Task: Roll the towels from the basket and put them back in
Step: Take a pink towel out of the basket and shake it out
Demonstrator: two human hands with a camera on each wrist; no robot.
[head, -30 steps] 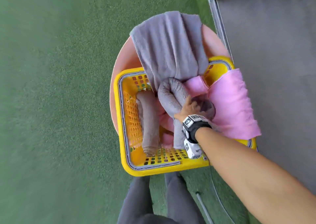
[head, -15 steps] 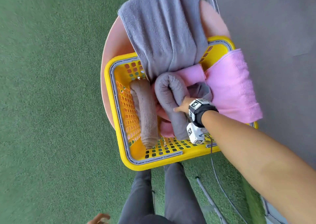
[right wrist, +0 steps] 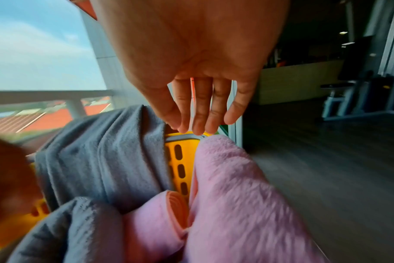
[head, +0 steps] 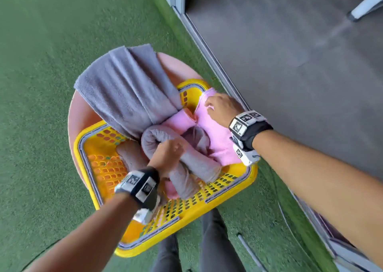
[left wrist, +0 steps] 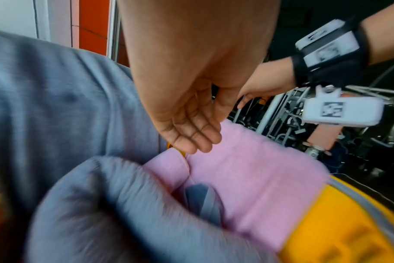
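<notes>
A yellow basket (head: 186, 217) holds a rolled brown towel (head: 130, 155), a bent rolled grey towel (head: 199, 166) and a rolled pink towel (head: 180, 120). An unrolled grey towel (head: 128, 89) hangs over its far rim. An unrolled pink towel (head: 215, 130) hangs over its right rim. My left hand (head: 176, 147) hovers over the grey roll with relaxed fingers (left wrist: 191, 142) holding nothing. Above the far end of the hanging pink towel (right wrist: 236, 195), my right hand (head: 209, 105) has straight fingers (right wrist: 198, 124) just over the basket rim (right wrist: 180, 160).
The basket sits on a round pink stool (head: 78, 114) on green turf (head: 41, 64). A metal door track (head: 217, 70) runs along the right, with grey floor (head: 290, 64) beyond it. My legs (head: 196, 247) stand just in front of the basket.
My right hand has left the grey roll and moved up and right over the hanging pink towel. My left hand has come in from the lower left to above the grey roll.
</notes>
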